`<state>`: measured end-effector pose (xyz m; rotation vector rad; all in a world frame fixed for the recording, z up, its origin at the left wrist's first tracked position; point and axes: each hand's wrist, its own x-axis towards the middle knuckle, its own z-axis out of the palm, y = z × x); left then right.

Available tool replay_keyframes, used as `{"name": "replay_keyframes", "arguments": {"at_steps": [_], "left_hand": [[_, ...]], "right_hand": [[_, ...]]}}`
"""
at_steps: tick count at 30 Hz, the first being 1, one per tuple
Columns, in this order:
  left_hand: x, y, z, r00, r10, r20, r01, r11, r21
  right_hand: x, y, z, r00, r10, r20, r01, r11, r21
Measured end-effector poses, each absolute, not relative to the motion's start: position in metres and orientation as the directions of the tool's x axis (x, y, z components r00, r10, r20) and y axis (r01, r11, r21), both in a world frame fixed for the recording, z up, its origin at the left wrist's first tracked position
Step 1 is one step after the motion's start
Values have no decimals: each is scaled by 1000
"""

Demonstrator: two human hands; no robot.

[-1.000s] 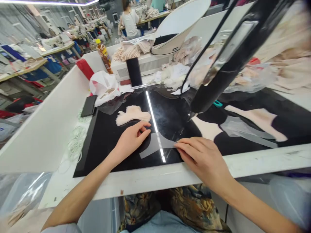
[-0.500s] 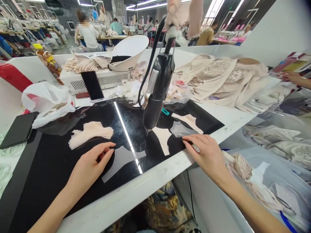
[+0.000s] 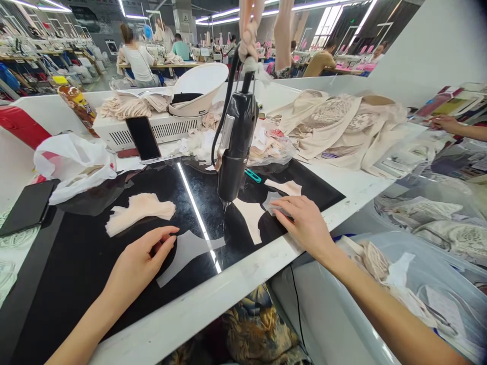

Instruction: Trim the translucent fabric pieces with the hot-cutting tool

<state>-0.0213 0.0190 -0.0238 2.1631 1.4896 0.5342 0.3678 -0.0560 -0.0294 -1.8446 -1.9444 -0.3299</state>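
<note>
My left hand [image 3: 139, 261] hovers or rests over the black mat [image 3: 72, 263], thumb and forefinger a little apart and holding nothing. Just beyond those fingertips lies a sheer grey cut fabric piece [image 3: 186, 253]. My right hand [image 3: 306, 223] reaches over the mat's front edge, fingers stretched out onto another sheer grey piece [image 3: 269, 202], which they partly cover. Between my hands a beige cut fabric piece [image 3: 249, 217] lies flat, below the tip of a black hanging hand tool [image 3: 236, 147]. A second beige piece [image 3: 283, 186] sits behind my right hand.
A stack of beige cut pieces [image 3: 140, 213] lies on the mat's left. Behind are a turquoise cutter-like item [image 3: 252, 176], a propped phone [image 3: 143, 138], a white plastic bag [image 3: 76, 165] and heaped beige fabric [image 3: 335, 126]. At right, a plastic bin [image 3: 342, 299] holds garments; another person's hand [image 3: 445, 123] shows.
My right hand has moved forward and left from the table's edge onto the sheer grey piece. My left hand has stayed almost still. The view has shifted slightly.
</note>
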Motion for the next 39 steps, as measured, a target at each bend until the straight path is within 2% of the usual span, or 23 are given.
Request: {"name": "replay_keyframes", "arguments": {"at_steps": [5, 9, 12, 16, 20, 23, 25, 28, 30, 34, 37, 39], "left_hand": [[-22, 18, -26, 350, 935, 60, 766, -322, 557], [-22, 18, -26, 352, 935, 51, 776, -322, 543], [-22, 18, -26, 358, 933, 48, 774, -325, 543], [-21, 19, -27, 358, 933, 36, 770, -317, 554], [-22, 18, -26, 353, 936, -4, 757, -283, 589], [-22, 18, -26, 349, 937, -11, 753, -274, 598], [-22, 18, -27, 341, 940, -16, 758, -265, 596], [-23, 20, -28, 340, 940, -11, 748, -263, 610], [-23, 20, -28, 347, 938, 8, 729, -275, 627], [-21, 15, -24, 359, 931, 59, 676, -303, 672], [-13, 5, -17, 388, 916, 103, 599, -335, 727], [-6, -4, -11, 435, 894, 112, 519, -350, 779]], "right_hand": [[364, -44, -32, -88, 910, 405, 986, 137, -92], [362, -39, -33, -60, 922, 382, 984, 118, -130], [365, -35, -31, -8, 924, 383, 972, 97, -212], [376, -31, -20, 127, 892, 433, 917, 61, -394], [390, -26, -5, 357, 796, 489, 787, 26, -617], [399, -19, 5, 505, 694, 513, 652, 82, -754], [401, -15, 11, 585, 607, 538, 572, 162, -804], [395, -15, 23, 668, 471, 576, 492, 301, -817], [381, -23, 31, 679, 453, 578, 466, 342, -816], [328, -49, 38, 579, 650, 493, 448, 252, -858], [283, -63, 31, 297, 891, 343, 434, 194, -880], [258, -65, 23, 117, 971, 210, 407, 146, -902]]}}
